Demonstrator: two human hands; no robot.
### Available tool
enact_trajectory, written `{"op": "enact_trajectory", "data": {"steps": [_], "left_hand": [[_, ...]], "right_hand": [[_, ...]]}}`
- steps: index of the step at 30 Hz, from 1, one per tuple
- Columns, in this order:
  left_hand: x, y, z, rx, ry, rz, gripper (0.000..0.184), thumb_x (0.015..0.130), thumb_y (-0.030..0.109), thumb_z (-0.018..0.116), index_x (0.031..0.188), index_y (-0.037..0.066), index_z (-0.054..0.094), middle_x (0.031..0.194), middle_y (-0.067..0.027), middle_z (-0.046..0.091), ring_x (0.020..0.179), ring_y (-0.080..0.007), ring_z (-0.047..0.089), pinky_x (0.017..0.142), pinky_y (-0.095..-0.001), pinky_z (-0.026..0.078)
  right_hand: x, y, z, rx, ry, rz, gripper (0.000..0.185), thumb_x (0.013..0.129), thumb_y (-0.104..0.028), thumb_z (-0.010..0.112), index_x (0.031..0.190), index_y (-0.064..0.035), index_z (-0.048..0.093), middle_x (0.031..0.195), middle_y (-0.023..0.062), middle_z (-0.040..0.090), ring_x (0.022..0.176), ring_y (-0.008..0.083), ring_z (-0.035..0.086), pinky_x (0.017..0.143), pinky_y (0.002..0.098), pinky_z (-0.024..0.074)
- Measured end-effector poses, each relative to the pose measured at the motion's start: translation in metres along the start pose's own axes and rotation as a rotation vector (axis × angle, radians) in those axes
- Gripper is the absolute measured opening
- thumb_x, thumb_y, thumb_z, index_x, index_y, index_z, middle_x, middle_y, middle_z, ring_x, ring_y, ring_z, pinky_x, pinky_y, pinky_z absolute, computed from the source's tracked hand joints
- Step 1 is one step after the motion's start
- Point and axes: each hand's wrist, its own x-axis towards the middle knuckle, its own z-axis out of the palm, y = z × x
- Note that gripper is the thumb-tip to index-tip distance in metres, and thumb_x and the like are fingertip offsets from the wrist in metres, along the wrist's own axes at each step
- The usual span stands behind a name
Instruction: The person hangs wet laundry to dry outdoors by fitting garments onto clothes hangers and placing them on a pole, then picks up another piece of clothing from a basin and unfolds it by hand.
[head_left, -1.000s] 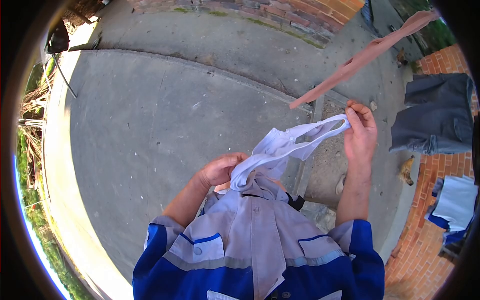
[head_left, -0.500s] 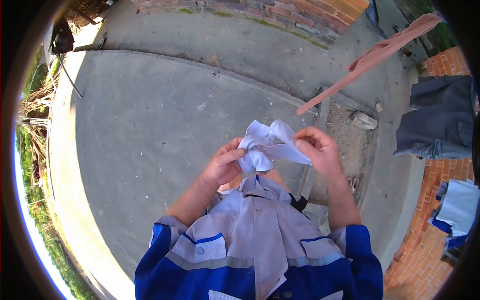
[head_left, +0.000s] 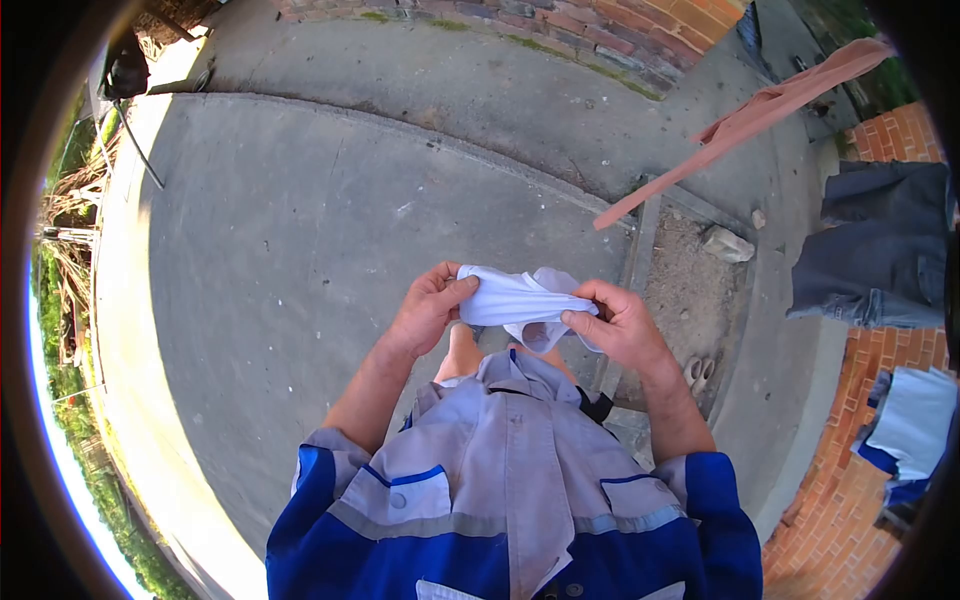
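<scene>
A small pale white garment (head_left: 515,297) is stretched between my two hands in front of my waist, its upper part pulled into taut folds. Looser fabric droops below it in a rounded loop near the right side. My left hand (head_left: 425,312) pinches the garment's left end between thumb and fingers. At the opposite end, my right hand (head_left: 622,327) grips the bunched cloth, thumb on top. The exact kind of garment cannot be made out.
A pink garment (head_left: 750,125) hangs at upper right. Dark trousers (head_left: 880,245) hang by the right brick wall (head_left: 830,500), with pale blue cloth (head_left: 912,420) lower down. A stone (head_left: 728,244) and a pair of shoes (head_left: 698,373) lie near the dirt patch (head_left: 685,285). Grey concrete (head_left: 300,260) spreads ahead.
The garment has gone from a crumpled, open shape to being pulled wide. My left hand has moved left and slightly up; my right hand has shifted down and turned inward.
</scene>
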Motion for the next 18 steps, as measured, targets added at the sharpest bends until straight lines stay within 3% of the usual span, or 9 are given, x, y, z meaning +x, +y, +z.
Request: {"op": "enact_trajectory", "data": {"steps": [1, 4, 7, 8, 12, 14, 17, 18], "left_hand": [[0.002, -0.002, -0.001, 0.001, 0.041, -0.019, 0.028, 0.095, 0.016, 0.066, 0.115, -0.001, 0.055, 0.103, -0.0085, 0.066, 0.094, -0.0132, 0.064, 0.081, -0.0299, 0.052], [0.015, -0.013, 0.006, 0.377, 0.352, 0.217, 0.035, 0.092, 0.017, 0.069, 0.118, -0.001, 0.054, 0.11, -0.0112, 0.064, 0.098, -0.0163, 0.063, 0.08, -0.0313, 0.053], [0.006, -0.008, 0.026, 0.789, 0.305, 0.442, 0.04, 0.09, 0.012, 0.07, 0.123, -0.001, 0.052, 0.116, -0.0107, 0.061, 0.105, -0.0192, 0.061, 0.087, -0.0328, 0.053], [0.004, -0.008, 0.033, 0.769, 0.127, 0.478, 0.047, 0.087, 0.009, 0.072, 0.128, 0.003, 0.051, 0.117, -0.0118, 0.06, 0.11, -0.0217, 0.061, 0.089, -0.034, 0.054], [-0.008, 0.006, 0.08, 1.016, 0.034, 0.767, 0.05, 0.084, 0.004, 0.071, 0.131, 0.008, 0.053, 0.114, -0.0121, 0.061, 0.108, -0.0229, 0.062, 0.084, -0.0333, 0.055], [0.005, 0.003, 0.079, 0.907, -0.046, 0.796, 0.047, 0.083, 0.001, 0.07, 0.127, 0.009, 0.058, 0.111, -0.0115, 0.062, 0.104, -0.0227, 0.063, 0.081, -0.0324, 0.055], [0.007, 0.018, 0.055, 0.916, -0.164, 0.495, 0.035, 0.083, -0.003, 0.066, 0.117, 0.005, 0.063, 0.107, -0.0095, 0.064, 0.099, -0.0204, 0.064, 0.078, -0.0314, 0.054], [0.005, 0.024, 0.05, 0.876, -0.102, 0.594, 0.027, 0.085, -0.007, 0.061, 0.109, 0.004, 0.065, 0.105, -0.0088, 0.064, 0.095, -0.0187, 0.063, 0.076, -0.0309, 0.053]], "right_hand": [[0.002, -0.001, 0.002, 0.034, 0.008, 0.009, 0.016, 0.093, -0.011, 0.071, 0.103, -0.0001, 0.066, 0.086, -0.0009, 0.065, 0.074, 0.0039, 0.058, 0.064, 0.0212, 0.0464], [0.015, -0.005, 0.011, 0.038, 0.018, 0.026, 0.017, 0.094, -0.009, 0.068, 0.107, 0.0015, 0.065, 0.084, 0.0003, 0.065, 0.075, 0.0051, 0.06, 0.065, 0.0233, 0.0508], [0.03, -0.001, 0.011, -0.019, -0.006, 0.048, 0.019, 0.095, -0.009, 0.066, 0.109, 0.0033, 0.064, 0.083, 0.002, 0.065, 0.074, 0.0065, 0.063, 0.061, 0.0246, 0.053], [0.033, -0.002, 0.013, 0.053, -0.009, 0.073, 0.019, 0.095, -0.009, 0.065, 0.109, 0.0037, 0.063, 0.084, 0.0027, 0.066, 0.073, 0.0068, 0.063, 0.059, 0.025, 0.0531], [0.036, -0.014, 0.019, 0.169, -0.004, 0.103, 0.018, 0.094, -0.009, 0.065, 0.107, 0.0048, 0.063, 0.085, 0.0057, 0.068, 0.07, 0.0073, 0.063, 0.052, 0.0257, 0.0521], [0.035, -0.012, 0.017, 0.112, -0.022, 0.078, 0.018, 0.093, -0.009, 0.067, 0.106, 0.0035, 0.063, 0.086, 0.0058, 0.068, 0.067, 0.0067, 0.061, 0.053, 0.0248, 0.0506], [0.028, -0.012, 0.002, -0.125, 0.026, 0.027, 0.019, 0.09, -0.008, 0.07, 0.106, 0.0017, 0.064, 0.088, 0.0044, 0.068, 0.067, 0.0055, 0.059, 0.055, 0.0231, 0.0481], [0.024, -0.012, -0.007, -0.229, 0.053, 0.007, 0.02, 0.089, -0.008, 0.071, 0.106, 0.0011, 0.064, 0.088, 0.0036, 0.068, 0.068, 0.005, 0.058, 0.056, 0.0225, 0.0473]]}}
